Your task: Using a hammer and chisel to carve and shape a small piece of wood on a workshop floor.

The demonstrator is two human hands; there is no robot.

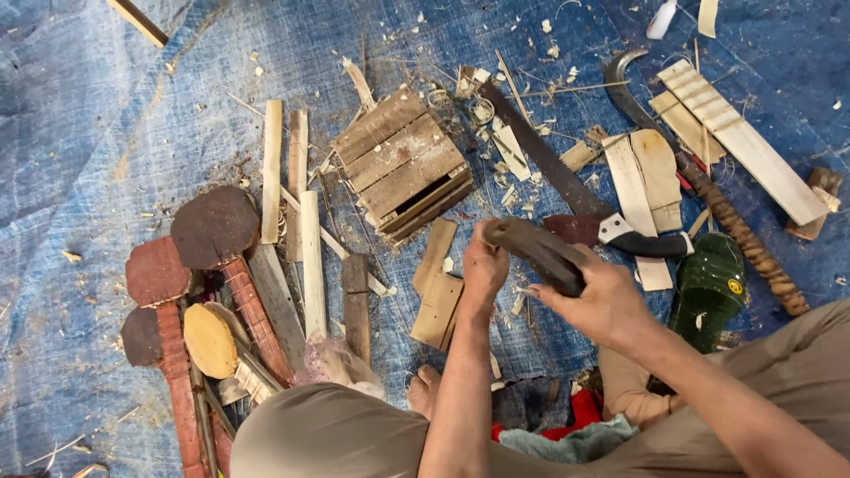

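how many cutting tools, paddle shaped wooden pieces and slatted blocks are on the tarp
Cutting tools: 2, the long hand saw with black handle and the curved sickle blade
Round-headed wooden paddle pieces: 4
Slatted wooden block: 1
Total: 7

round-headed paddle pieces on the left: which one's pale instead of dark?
The tan one, lowest and nearest the knee. The other three round heads are dark reddish-brown.

Even soft daylight, slight motion blur
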